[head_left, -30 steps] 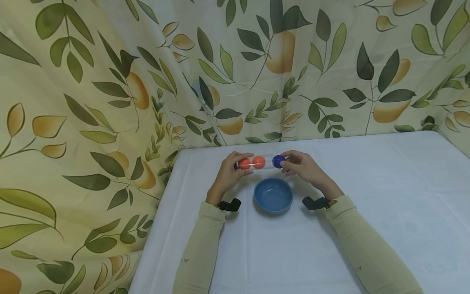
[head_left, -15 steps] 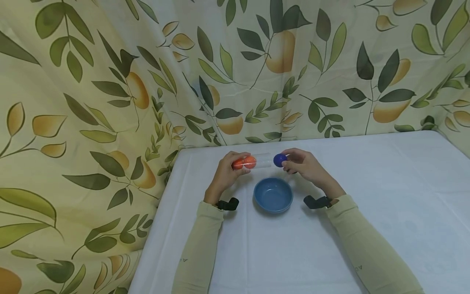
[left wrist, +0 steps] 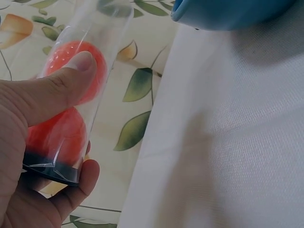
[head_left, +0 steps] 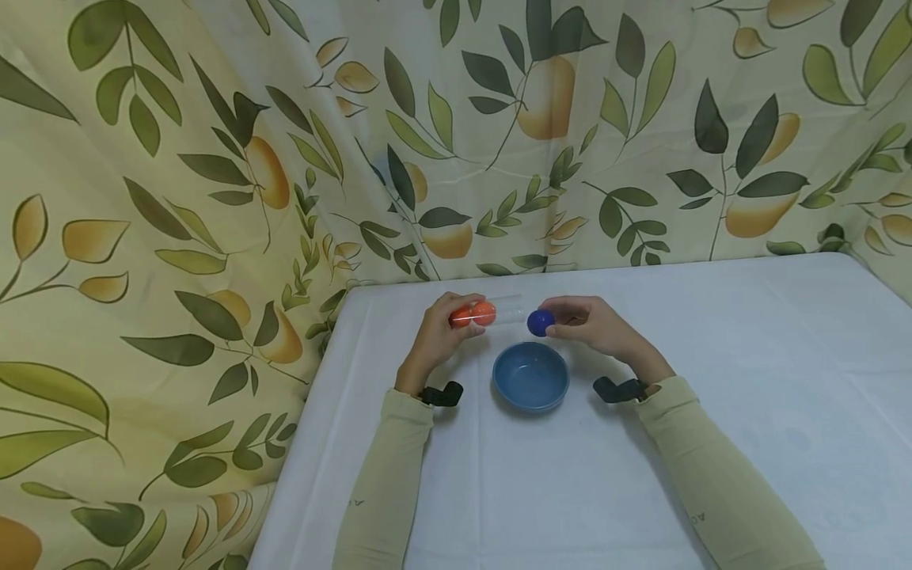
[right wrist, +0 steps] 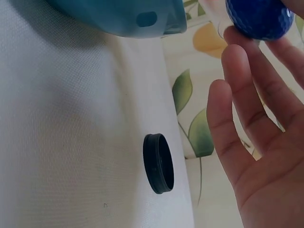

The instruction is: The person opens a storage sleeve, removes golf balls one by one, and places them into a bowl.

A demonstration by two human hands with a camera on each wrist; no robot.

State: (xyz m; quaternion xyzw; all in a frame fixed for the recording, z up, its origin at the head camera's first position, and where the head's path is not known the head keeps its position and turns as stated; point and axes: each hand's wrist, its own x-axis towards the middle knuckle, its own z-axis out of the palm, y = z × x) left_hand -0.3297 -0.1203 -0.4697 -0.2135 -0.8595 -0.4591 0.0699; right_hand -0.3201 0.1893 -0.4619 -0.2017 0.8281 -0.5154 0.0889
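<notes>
My left hand [head_left: 436, 336] grips a clear plastic tube [head_left: 509, 309], held roughly level with its open mouth to the right. Two orange-red balls [head_left: 484, 313] sit inside at the hand's end; in the left wrist view the thumb lies across the tube, and a black cap [left wrist: 52, 167] closes its base. Just right of the mouth, my right hand [head_left: 598, 324] pinches a dimpled blue golf ball [head_left: 541, 322] between thumb and fingers, apart from the tube. The other fingers extend in the right wrist view. Below both hands stands a blue bowl [head_left: 530, 378] with nothing in it.
A black ring-shaped lid [right wrist: 158, 164] lies on the white tablecloth [head_left: 527, 491] beneath the right hand, hidden from the head view. Leaf-patterned cloth [head_left: 513, 174] hangs behind the table and along its left side.
The blue golf ball has come out of the tube's mouth in the right hand, then dropped slightly. The tube has shifted a little left, and its orange-red balls have slid toward the left hand.
</notes>
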